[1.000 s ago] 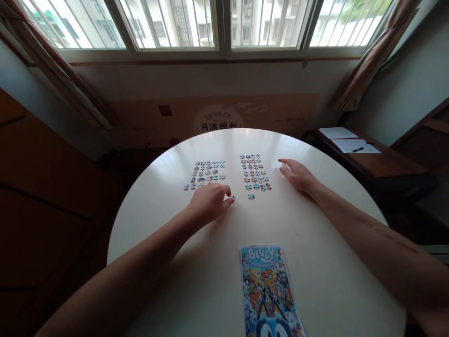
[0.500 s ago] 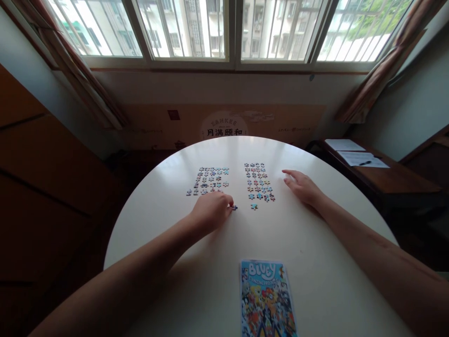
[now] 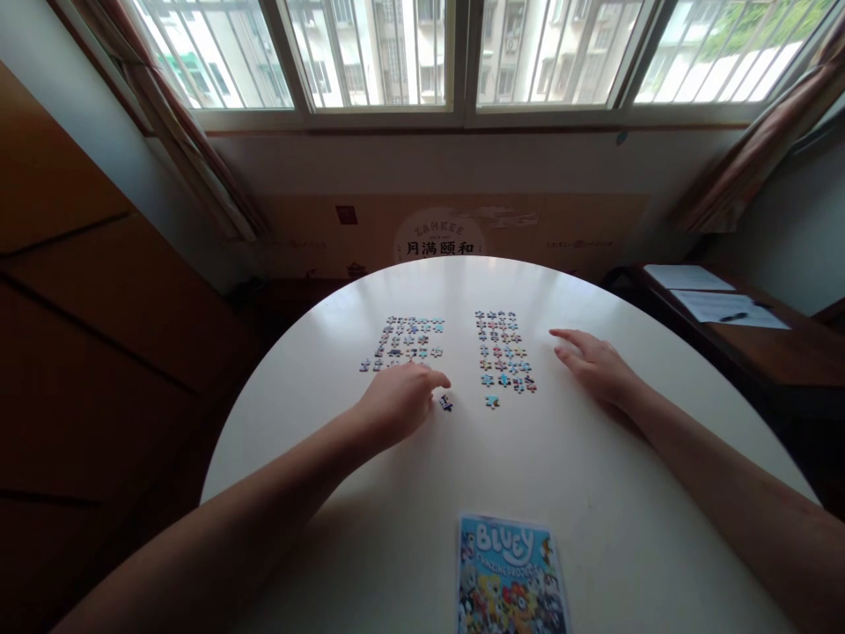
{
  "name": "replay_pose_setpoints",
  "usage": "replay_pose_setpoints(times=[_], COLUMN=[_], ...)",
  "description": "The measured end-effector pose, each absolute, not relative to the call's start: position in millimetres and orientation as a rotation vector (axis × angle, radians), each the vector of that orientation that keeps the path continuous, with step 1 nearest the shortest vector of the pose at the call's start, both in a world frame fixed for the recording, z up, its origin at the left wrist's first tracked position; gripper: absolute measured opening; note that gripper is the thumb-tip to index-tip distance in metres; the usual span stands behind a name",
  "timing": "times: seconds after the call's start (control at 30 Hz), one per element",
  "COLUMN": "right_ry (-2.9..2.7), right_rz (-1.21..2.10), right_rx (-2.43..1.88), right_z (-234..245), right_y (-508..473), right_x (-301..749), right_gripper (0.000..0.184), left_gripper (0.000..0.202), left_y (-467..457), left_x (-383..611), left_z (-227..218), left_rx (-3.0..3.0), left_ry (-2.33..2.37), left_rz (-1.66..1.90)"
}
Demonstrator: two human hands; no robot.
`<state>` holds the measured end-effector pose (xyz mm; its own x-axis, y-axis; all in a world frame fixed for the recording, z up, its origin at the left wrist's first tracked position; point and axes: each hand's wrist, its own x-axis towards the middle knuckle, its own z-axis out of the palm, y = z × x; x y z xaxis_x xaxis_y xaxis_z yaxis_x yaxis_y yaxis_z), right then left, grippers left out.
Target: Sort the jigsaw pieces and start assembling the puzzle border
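Note:
My left hand (image 3: pixel 400 401) hovers low over the table, index finger stretched out and the others partly hidden beneath the palm. Just under its fingertips a dark jigsaw piece (image 3: pixel 445 402) lies loose on the white surface; I see nothing in the hand. Beyond it, the left group of jigsaw pieces (image 3: pixel 410 340) is laid in rows, its nearest row partly covered by the hand. To the right stands another block of pieces (image 3: pixel 500 338), with a single blue-green piece (image 3: pixel 492 401) below it. My right hand (image 3: pixel 598 368) rests with fingers extended beside that block, holding nothing.
A colourful Bluey picture sheet (image 3: pixel 511 572) lies near me on the round white table (image 3: pixel 370 563). Off to the right, a brown side table (image 3: pixel 811 357) carries papers (image 3: pixel 726 310) and a pen. A window and a printed panel are behind.
My left hand's index finger has straightened and come away from the dark piece, which now shows more fully and sits at a different angle. The camera view has shifted slightly. The right hand stays outstretched.

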<state>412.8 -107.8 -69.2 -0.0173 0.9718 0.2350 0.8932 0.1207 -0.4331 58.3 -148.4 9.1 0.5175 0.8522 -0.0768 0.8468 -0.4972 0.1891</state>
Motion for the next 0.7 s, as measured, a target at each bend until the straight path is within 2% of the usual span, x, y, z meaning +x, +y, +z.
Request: replay_pose_setpoints(times=[0.3, 0.7], right_ry=[-1.934, -1.925], right_rz=[0.208, 0.209], right_rx=[-1.825, -1.836], right_z=[-66.0, -66.6], right_y=[-108.8, -109.0], right_x=[408.0, 406.5], right_gripper=[0.046, 0.044], left_gripper=[0.025, 0.016], left_y=[-145.7, -150.4], left_x=[55.1, 59.1], left_z=[9.4, 11.6], left_rx=[2.613, 2.597], left_ry=[1.332, 1.386], left_rz=[0.034, 0.013])
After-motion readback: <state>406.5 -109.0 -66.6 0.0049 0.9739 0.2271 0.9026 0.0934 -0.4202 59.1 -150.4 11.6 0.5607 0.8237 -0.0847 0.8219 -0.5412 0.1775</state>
